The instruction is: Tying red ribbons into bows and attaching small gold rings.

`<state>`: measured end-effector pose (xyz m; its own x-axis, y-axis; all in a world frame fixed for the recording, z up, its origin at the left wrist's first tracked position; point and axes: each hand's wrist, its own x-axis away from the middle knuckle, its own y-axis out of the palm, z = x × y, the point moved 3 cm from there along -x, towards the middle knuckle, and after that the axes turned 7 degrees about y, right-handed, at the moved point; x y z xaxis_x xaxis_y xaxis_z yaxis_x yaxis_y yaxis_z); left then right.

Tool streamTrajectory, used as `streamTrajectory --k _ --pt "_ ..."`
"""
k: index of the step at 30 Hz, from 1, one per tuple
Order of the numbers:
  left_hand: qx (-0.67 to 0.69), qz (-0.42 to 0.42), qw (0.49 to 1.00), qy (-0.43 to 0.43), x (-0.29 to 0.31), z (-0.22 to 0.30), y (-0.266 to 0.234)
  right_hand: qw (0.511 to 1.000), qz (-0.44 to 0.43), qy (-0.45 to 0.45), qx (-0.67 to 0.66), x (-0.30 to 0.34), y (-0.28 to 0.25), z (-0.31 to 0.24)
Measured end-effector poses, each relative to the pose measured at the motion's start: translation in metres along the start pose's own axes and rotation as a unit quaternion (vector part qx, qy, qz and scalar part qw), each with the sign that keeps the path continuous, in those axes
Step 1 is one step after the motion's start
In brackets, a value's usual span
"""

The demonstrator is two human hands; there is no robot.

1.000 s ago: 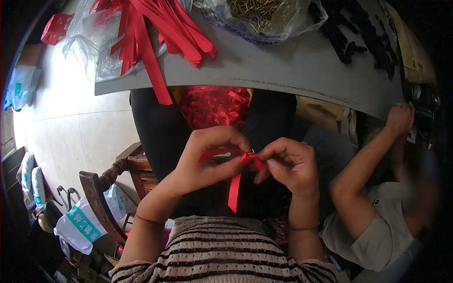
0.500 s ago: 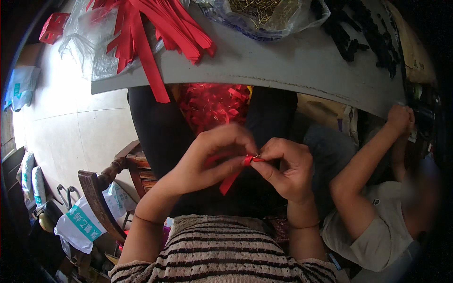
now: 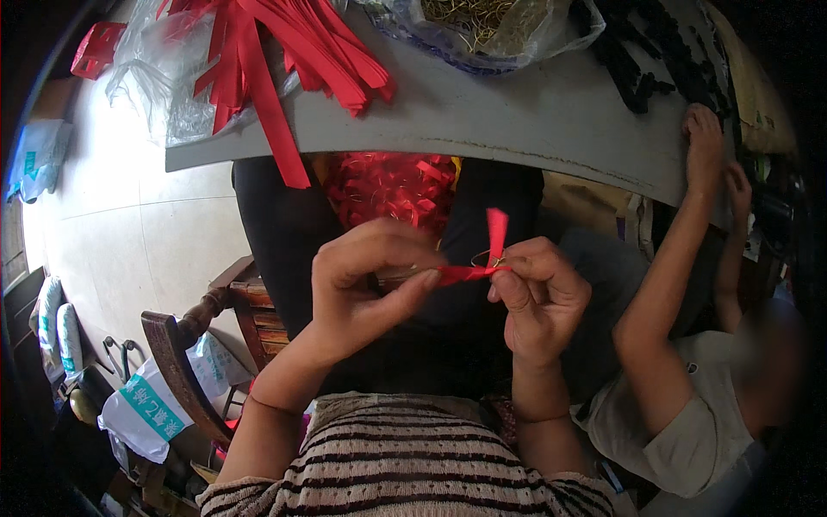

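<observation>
Over my lap, a strip of red ribbon [image 3: 465, 274] is stretched between my two hands, looking twisted, one tail standing upward. My left hand [image 3: 362, 284] is closed on its left end with thumb and fingertips; the fingers are slightly smeared. At the other end my right hand [image 3: 543, 289] pinches the ribbon beside a thin gold-coloured wire loop [image 3: 484, 258]. The exact way the loop and ribbon join is too small to make out. Beyond my hands, between my knees, lies a heap of red ribbon pieces with gold bits [image 3: 392, 194].
Long red ribbon strips [image 3: 319, 60] lie on the grey table [image 3: 413, 112], one overhanging its edge. A plastic bag of gold wire pieces [image 3: 469, 26] and black bundles [image 3: 637, 60] are there too. At right, a co-worker's hand [image 3: 705, 138] touches the table. A wooden chair [image 3: 185, 370] stands left.
The ribbon has been drawn out between my hands, and a tail now points up. My right hand has shifted slightly right. The co-worker's hands have parted, one reaching farther onto the table.
</observation>
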<state>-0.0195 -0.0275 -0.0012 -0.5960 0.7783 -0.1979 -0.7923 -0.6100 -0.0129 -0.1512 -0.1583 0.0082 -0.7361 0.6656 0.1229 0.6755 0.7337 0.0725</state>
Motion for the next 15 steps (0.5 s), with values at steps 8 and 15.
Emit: streamTrajectory --k 8,15 --pt "0.15 -0.102 0.98 0.078 -0.008 0.0 0.012 0.979 -0.108 -0.007 0.172 -0.016 0.005 -0.009" --pt "0.23 0.006 0.963 -0.144 0.0 -0.004 0.018 0.992 -0.072 -0.044 0.098 -0.019 0.007 -0.013"
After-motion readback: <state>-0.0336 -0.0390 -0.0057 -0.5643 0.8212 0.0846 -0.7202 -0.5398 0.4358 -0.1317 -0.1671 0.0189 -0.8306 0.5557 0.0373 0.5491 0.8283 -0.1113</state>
